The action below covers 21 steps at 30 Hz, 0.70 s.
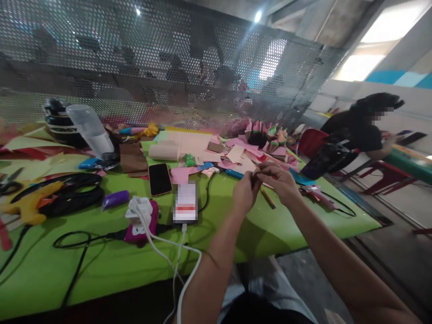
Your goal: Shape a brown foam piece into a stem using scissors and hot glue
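as our left hand (247, 191) and right hand (277, 180) meet, fingers curled, above the green table (216, 240), we cannot tell how far they close or what they pinch.

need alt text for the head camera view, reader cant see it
Two bare hands, left and right, meet fingertip to fingertip above a bright green table strewn with coloured paper scraps, two phones and a magenta-and-white power adapter.
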Each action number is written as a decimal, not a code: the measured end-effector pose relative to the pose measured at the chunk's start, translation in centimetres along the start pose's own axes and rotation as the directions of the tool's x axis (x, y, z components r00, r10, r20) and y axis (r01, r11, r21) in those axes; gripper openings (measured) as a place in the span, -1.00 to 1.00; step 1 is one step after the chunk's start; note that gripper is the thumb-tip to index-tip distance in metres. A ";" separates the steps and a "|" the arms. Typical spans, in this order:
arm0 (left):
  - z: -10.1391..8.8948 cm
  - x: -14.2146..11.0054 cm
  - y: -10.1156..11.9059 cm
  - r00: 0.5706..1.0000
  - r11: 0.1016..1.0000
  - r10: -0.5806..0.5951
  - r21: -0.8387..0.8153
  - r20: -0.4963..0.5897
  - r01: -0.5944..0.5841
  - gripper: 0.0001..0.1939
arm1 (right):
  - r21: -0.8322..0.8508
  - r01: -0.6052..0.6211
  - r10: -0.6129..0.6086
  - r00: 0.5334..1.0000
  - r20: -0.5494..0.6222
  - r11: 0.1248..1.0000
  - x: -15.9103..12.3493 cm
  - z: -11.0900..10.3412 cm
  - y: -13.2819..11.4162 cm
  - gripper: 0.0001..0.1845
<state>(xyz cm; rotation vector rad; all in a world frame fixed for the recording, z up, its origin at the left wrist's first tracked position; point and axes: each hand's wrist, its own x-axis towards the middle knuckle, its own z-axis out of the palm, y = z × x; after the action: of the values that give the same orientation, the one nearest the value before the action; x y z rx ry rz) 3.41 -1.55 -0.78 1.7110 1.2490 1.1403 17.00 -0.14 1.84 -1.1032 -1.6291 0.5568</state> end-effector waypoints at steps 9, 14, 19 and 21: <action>0.1 0.2 0.0 0.997 0.999 -0.008 -0.049 0.073 0.012 -0.77 | -0.055 0.059 -0.061 0.997 -0.045 0.997 -0.2 -0.6 -0.7 -0.84; 0.0 0.1 0.4 0.996 0.995 0.018 -0.097 0.087 -0.009 -0.77 | -0.063 0.070 -0.073 0.997 -0.041 0.996 -0.3 -1.0 -0.9 -0.86; 0.0 0.1 0.3 0.995 0.988 0.072 -0.143 0.064 -0.062 -0.70 | -0.018 0.053 -0.053 0.998 -0.021 0.998 -0.5 -1.3 -0.3 -0.86; 0.1 0.2 0.2 0.995 0.990 0.075 -0.127 0.059 -0.067 -0.69 | -0.016 0.048 -0.048 0.999 -0.011 0.999 -0.5 -1.4 -0.1 -0.86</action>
<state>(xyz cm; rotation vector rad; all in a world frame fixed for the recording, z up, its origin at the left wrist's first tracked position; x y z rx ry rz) 3.59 -1.39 -0.58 1.6958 1.0631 1.1715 18.27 -0.83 2.15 -1.0741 -1.6487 0.5061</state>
